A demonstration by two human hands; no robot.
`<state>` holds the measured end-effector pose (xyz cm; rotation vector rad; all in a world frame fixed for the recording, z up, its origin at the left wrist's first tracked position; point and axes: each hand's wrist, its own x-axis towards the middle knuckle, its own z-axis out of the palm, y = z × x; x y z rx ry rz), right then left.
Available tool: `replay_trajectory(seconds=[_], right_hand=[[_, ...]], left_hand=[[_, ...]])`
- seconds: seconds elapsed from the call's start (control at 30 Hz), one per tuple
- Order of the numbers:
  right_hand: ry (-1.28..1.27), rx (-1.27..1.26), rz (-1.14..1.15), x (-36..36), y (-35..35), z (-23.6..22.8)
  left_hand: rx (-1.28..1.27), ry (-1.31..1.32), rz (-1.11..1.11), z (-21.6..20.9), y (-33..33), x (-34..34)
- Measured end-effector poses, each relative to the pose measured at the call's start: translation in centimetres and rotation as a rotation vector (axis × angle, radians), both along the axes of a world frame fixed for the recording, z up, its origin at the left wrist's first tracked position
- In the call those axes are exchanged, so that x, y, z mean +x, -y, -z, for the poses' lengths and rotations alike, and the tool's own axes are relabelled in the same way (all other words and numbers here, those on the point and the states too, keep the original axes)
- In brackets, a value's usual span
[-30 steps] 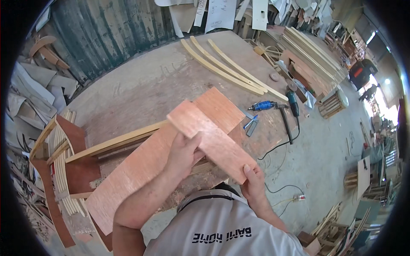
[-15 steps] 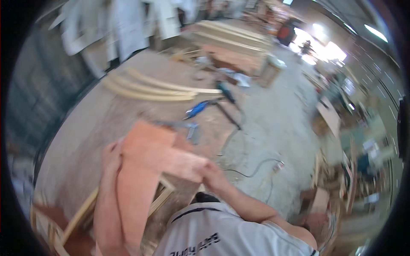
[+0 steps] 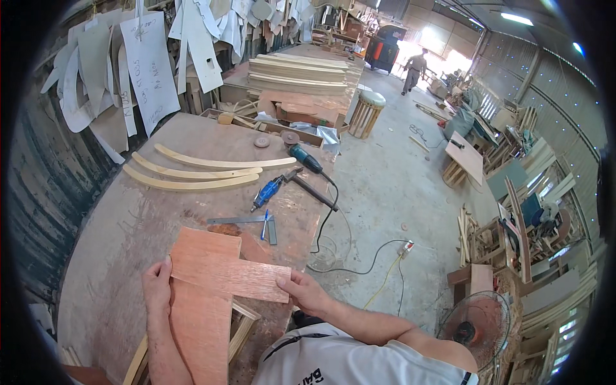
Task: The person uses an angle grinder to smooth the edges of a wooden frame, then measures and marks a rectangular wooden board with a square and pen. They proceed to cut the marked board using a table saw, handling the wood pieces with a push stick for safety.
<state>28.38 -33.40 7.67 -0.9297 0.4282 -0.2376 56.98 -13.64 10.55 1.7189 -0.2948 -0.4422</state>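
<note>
A long reddish plywood board [image 3: 200, 330] lies in front of me, its near end by my left forearm. Across its upper part runs a shorter plywood strip [image 3: 262, 279], jutting out to the right. My left hand [image 3: 157, 289] is closed on the board's left edge, thumb on top. At the strip's right end, my right hand [image 3: 308, 294] pinches it between thumb and fingers. Beneath the board, part of a pale wooden frame [image 3: 242, 333] shows. Just beyond lie a metal try square [image 3: 273, 231] and a blue pen [image 3: 264, 226].
On the workbench [image 3: 102, 256] are several curved wooden strips [image 3: 192, 174], a blue power tool [image 3: 267, 192], a hammer [image 3: 314, 194] and an angle grinder [image 3: 307, 158]. Cables cross the floor at right, near a fan [image 3: 475, 330]. A person [image 3: 415, 70] walks far off.
The view has steadied from a blur and turned. Both hands keep their hold on the plywood, which now sits slightly lower in view.
</note>
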Motion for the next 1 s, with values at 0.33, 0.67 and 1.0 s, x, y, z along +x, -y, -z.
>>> replay_trajectory(seconds=[0.33, 0.67, 1.0], right_hand=[[-0.056, 0.012, -0.034, -0.5, 0.4, 1.4], [-0.015, -0.052, 0.028, 0.0, -0.3, 0.8], [0.013, 0.100, -0.012, -0.5, -0.6, 0.4]], left_hand=[[0.010, 0.022, -0.010, -0.7, 0.3, -0.7], [0.096, -0.022, -0.056, -0.7, -1.2, -0.5], [0.149, 0.015, -0.032, -0.3, -0.5, -0.2]])
